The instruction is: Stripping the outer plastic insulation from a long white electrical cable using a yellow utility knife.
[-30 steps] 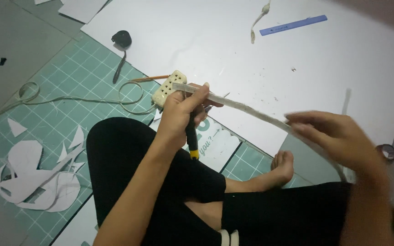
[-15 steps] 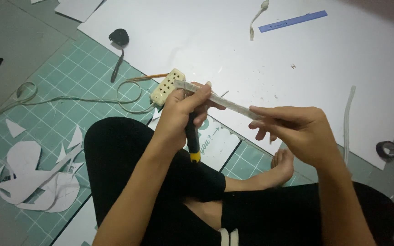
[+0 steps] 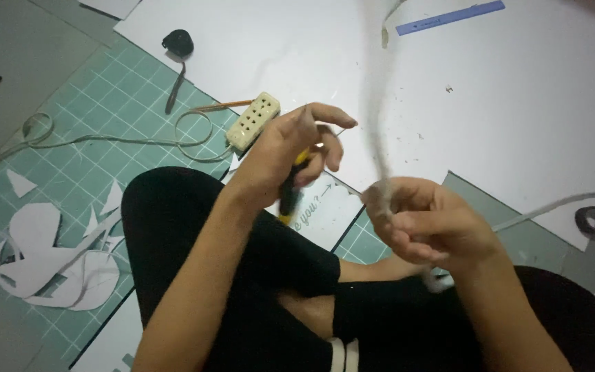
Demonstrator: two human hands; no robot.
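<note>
Right hand [image 3: 425, 224] sits nearest me, fingers curled shut around one end of a pale strip [image 3: 379, 117]; the strip is motion-blurred and rises from the fist toward the top of view. Left hand [image 3: 297, 148] is just beyond and left of it, fingers wrapped on a cutter with a black and yellow handle [image 3: 290, 193], thumb and forefinger stretched forward; I can't tell if they touch the strip. Both hands hang above my crossed legs in black trousers [image 3: 194, 234].

Under the left hand lies a white card with printed script [image 3: 325, 213], partly covered, on a green cutting mat [image 3: 118, 117] spread over the floor. White paper offcuts [image 3: 43, 255] are piled on the mat at the left. Just beside the left hand's knuckles is a cream power strip [image 3: 253, 122] with its cable looping away left. Farther out a big white sheet [image 3: 518, 96] covers the floor; a blue ruler [image 3: 449, 16] lies at its far edge, well apart from the hands. A black tape measure [image 3: 178, 43] rests at the mat's far corner, and a dark tape roll [image 3: 592, 219] is at the right edge.
</note>
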